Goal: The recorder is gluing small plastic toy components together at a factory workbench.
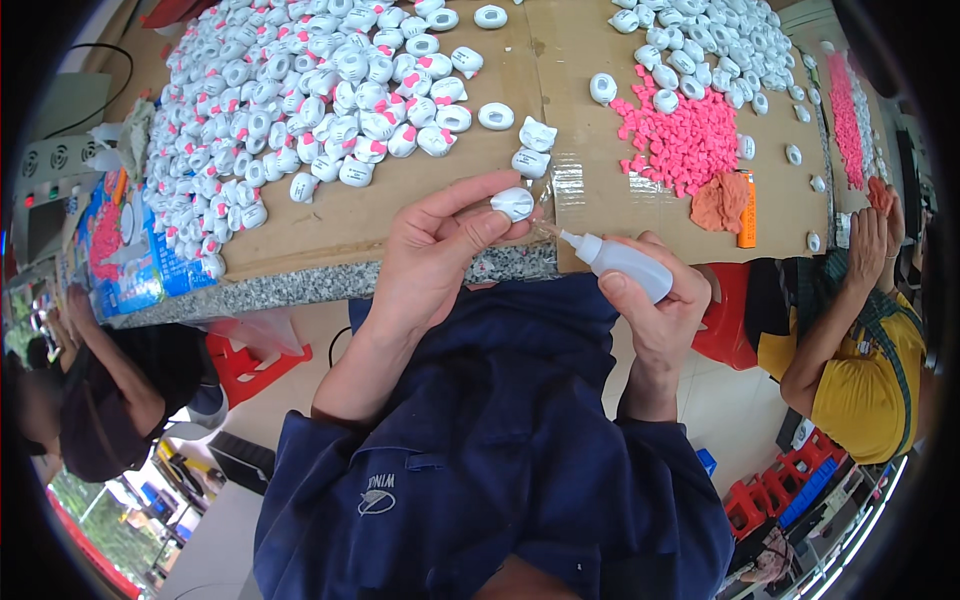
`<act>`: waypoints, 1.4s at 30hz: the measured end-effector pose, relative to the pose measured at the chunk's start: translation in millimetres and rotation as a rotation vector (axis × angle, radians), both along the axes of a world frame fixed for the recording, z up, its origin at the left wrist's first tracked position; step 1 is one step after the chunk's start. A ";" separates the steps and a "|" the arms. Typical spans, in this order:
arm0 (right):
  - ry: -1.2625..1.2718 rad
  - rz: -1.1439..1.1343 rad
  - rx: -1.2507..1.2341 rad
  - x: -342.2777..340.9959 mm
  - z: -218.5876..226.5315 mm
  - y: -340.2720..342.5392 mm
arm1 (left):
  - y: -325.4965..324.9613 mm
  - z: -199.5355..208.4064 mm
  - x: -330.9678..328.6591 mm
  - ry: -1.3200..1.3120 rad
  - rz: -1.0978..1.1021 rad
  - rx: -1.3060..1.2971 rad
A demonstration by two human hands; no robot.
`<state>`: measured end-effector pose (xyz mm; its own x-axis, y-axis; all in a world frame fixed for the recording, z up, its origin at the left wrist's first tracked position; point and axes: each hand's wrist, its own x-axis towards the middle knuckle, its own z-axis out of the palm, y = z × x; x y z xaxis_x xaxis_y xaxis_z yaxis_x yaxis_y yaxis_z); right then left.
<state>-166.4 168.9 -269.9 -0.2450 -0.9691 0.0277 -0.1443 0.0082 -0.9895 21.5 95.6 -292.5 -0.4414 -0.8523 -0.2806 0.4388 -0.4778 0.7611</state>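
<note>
Between the thumb and fingers of my left hand (425, 245) is a small white plastic cat-head piece (513, 204), tilted toward the right. My right hand (660, 300) is wrapped round a translucent white squeeze bottle (630, 268). The bottle's narrow nozzle points left at the white piece, a short way from it; whether anything comes out is too small to tell. Just beyond my left fingers lie two more white cat-head pieces (531, 162) on the cardboard. A heap of small pink bows (685, 135) lies beyond my right hand.
White pieces with pink bows (330, 90) crowd the table's left; plain white ones (715, 40) lie at the far right. A crumpled orange-pink lump (718, 205) sits beside an orange box (747, 208). The granite edge (330, 283) runs before me. People work on both sides, near red stools (725, 315).
</note>
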 end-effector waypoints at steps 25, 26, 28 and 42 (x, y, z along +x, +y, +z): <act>-0.214 -0.113 -0.122 -2.3 -22.8 -26.8 | 7.1 3.3 2.0 -0.008 -0.073 0.006; -0.042 -0.117 -0.152 -1.6 -25.8 -30.2 | 7.9 3.2 1.5 -0.014 -0.079 0.017; 0.092 -0.122 -0.121 1.3 -30.9 -34.6 | 9.0 2.2 0.3 -0.012 -0.086 0.025; 0.803 -0.174 -0.215 -31.2 -24.7 -49.2 | 11.0 4.4 -5.8 -0.076 -0.130 0.051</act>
